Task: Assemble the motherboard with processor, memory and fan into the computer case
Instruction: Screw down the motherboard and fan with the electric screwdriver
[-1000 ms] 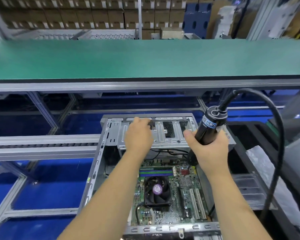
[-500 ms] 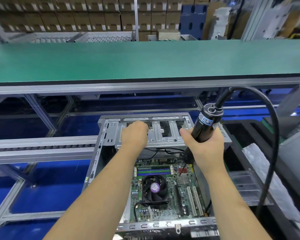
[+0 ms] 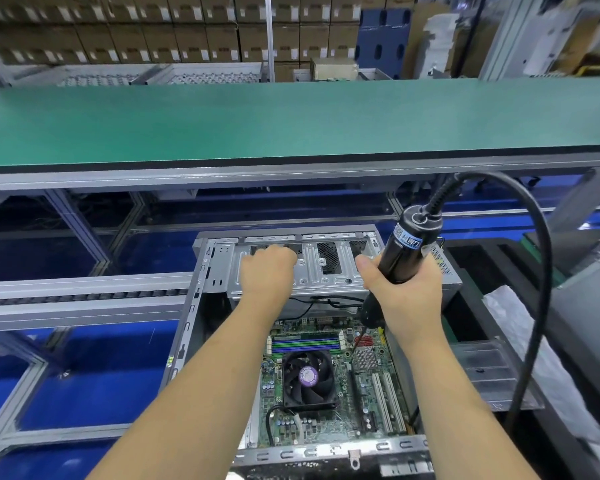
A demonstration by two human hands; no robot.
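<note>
Clearly a screw-driving step: the right hand (image 3: 404, 292) grips the electric screwdriver (image 3: 400, 263), its bit down at the motherboard (image 3: 329, 410). The left hand (image 3: 267, 271), fingers curled, braces the computer case (image 3: 219, 268); best keep the bit upright and square.

A long green table (image 3: 291, 123) spans the view at 12 o'clock. Behind it stand stacked cardboard boxes (image 3: 174, 29) and a blue pallet (image 3: 381, 46). White plastic wrap (image 3: 520, 327) lies at 3 o'clock.

Right hand (image 3: 404, 299) grips screwdriver (image 3: 404, 252) over motherboard (image 3: 333, 386) (left hand (image 3: 267, 271) on case (image 3: 219, 268)).
</note>
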